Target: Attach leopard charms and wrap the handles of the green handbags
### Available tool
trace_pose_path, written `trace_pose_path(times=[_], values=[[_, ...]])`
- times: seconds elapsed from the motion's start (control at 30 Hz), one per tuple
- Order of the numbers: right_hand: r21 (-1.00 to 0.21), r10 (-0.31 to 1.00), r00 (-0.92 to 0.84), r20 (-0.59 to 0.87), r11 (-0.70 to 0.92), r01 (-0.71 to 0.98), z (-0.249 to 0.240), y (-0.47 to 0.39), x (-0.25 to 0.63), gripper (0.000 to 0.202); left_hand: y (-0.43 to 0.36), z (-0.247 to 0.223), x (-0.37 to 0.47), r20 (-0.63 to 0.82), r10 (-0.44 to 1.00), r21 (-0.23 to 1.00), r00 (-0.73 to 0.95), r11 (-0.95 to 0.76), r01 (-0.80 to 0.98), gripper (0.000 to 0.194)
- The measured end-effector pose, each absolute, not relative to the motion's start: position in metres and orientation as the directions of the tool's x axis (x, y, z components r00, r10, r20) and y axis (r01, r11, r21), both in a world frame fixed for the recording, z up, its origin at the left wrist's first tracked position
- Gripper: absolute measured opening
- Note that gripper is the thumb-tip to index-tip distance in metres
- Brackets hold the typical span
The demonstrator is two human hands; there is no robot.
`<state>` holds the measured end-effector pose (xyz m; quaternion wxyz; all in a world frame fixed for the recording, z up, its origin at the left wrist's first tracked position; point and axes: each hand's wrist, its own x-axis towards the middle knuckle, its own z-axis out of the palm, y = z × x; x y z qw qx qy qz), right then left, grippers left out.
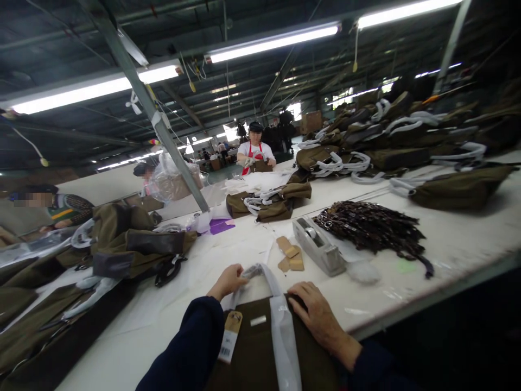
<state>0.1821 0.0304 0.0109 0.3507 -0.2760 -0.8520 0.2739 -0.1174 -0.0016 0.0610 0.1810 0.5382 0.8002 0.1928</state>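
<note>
"Where's the brown bag (254, 347)?"
"At the counter's (448, 239) near edge — the left hand (230, 279) pinches its wrapped handle (260, 269)."
"And the right hand (315, 309)?"
"Spread — resting on the bag's top corner."

Olive bag (254, 353), wht-wrapped hndl (280, 326) up, w/ barcode tag (230, 338), on tbl (122, 336)

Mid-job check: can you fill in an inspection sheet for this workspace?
Surface: white table, shiny patches near its edge.
Job's things: olive bag, wrapped handle, tag on its front.
Clutter: tape dispenser, brown card pieces, dark strap bundle; more bags piled left and right.
Grips: left grip at the wrapped handle, hold unclear; right grip spread on the bag's top edge.
Cables: cords with yellow ends hang overhead.
Surroundings: co-worker in red apron across the table; tube lights above.
</note>
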Motion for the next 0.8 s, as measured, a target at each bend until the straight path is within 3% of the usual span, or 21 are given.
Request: trace_pose_path(times=[0.17,0.27,0.37,0.63,0.8], values=[[-0.629,0.687,-0.609,0.397,0.687,0.365,0.012,0.032,0.186,0.024,-0.020,0.086,-0.104,-0.073,0.913,0.608,-0.402,0.360,0.708,0.010],[-0.598,0.643,-0.672,0.367,0.716,0.360,0.024,0.033,0.190,0.021,-0.037,0.118,-0.096,-0.048,0.925,0.696,-0.377,0.301,0.651,0.005],[-0.571,0.582,-0.724,0.371,0.758,0.317,0.047,0.034,0.194,0.013,-0.057,0.160,-0.084,0.014,0.940,0.754,-0.340,0.214,0.621,0.013],[-0.557,0.460,-0.721,0.518,0.821,0.124,0.115,0.006,0.215,0.009,-0.137,0.257,-0.018,0.228,0.951,0.829,-0.209,-0.077,0.554,0.023],[-0.492,0.387,-0.667,0.636,0.870,0.036,0.152,-0.024,0.232,0.007,-0.192,0.293,0.017,0.242,0.955,0.864,-0.171,-0.133,0.485,0.030]])
